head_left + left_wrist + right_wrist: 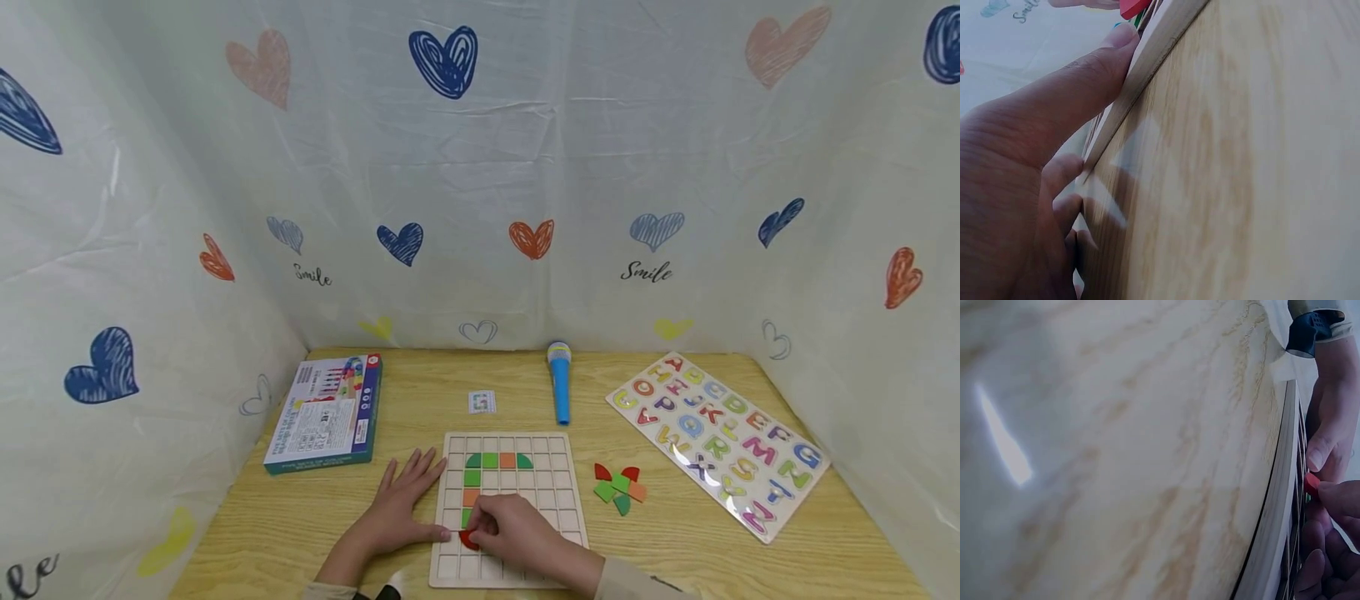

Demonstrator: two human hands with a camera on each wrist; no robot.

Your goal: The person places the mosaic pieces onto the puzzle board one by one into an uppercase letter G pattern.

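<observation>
Red, thin and round-edged: one piece [468,540], pinched between thumb and fingers of the right hand [517,531], low over the near left part of the grid board [566,533]. Whether it sits in its cell I cannot tell; the fingers partly hide it.

Left hand [408,504]: holding nothing, fingers spread on the table just left of the board, thumb touching the board's left edge.

Grid board, my landmark: pale wood, matt, rounded corners, raised ribs forming square cells. Set in its far left part, a row running rightward: dark green quarter-round [473,460], light green square [490,460], orange square [507,460], dark green quarter-round [525,461]. Below the row's left end, a column toward the red piece: light green square [472,478], orange square [470,497], green piece [466,517], the last partly covered by the right hand.

Right of the board: a loose cluster [620,482] of flat pieces, red and dark green quarter-rounds, light green and orange squares. Farther right: glossy alphabet sheet [701,475], rectangular, slanted, coloured letters.

Beyond the board: small square printed card [482,402]; blue toy microphone [561,387], tapering handle.

Left and beyond: shiny printed box [322,417], lying flat.

Under the board: wood-grained table [255,525]. Behind it: creased white sheeting [487,150] with hearts.
</observation>
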